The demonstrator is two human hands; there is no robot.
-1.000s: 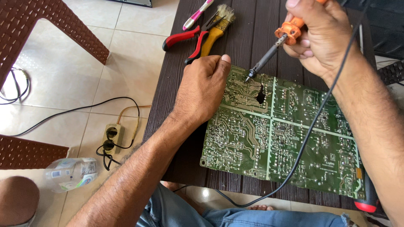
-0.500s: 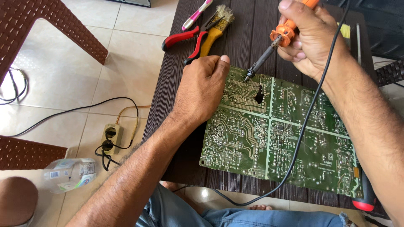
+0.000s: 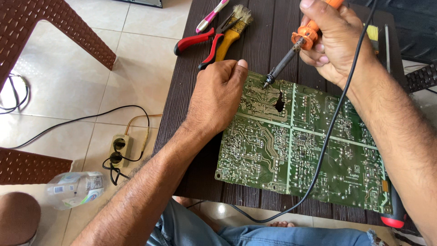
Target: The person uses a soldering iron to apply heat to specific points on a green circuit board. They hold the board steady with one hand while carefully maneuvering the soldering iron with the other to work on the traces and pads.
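knees: person seated, jeans (image 3: 255, 234) at bottom edge, bare toes just visible under the tabletop edge.
floor nr: clear plastic bottle (image 3: 75, 189) lying on its side on tiles, w/ label. Power strip (image 3: 119, 148) just beyond it, black plug in, black cable running off left.
cord: black cord (image 3: 325, 146) loops from below the tabletop edge, up across the board, to the iron.
PCB: green circuit board (image 3: 309, 150) flat on dark slatted tabletop (image 3: 268, 41), solder side up, irregular hole near its upper middle. Near-right corner sits next to a red/black tool handle (image 3: 393, 214), mostly hidden by right forearm.
L hand: left hand (image 3: 218, 98) closed in a loose fist, resting on board's upper-left corner, knuckles up, thumb tip pointing twd the iron tip. Can't tell if anything is pinched inside.
R hand: right hand (image 3: 337, 43) gripping soldering iron (image 3: 296, 50) by orange handle, pen-style. Shaft angled down-left, tip at the board's top edge just left of the hole, close to L thumb.
far tabletop: red-handled pliers (image 3: 202, 43), yellow-handled brush (image 3: 232, 29) lying across them, pink/white pen-like tool (image 3: 211, 16) beyond. Thin metal rod + yellow-green bit (image 3: 373, 33) behind R hand.
left side: brown woven-pattern plastic furniture (image 3: 59, 25), upper left and lower left.
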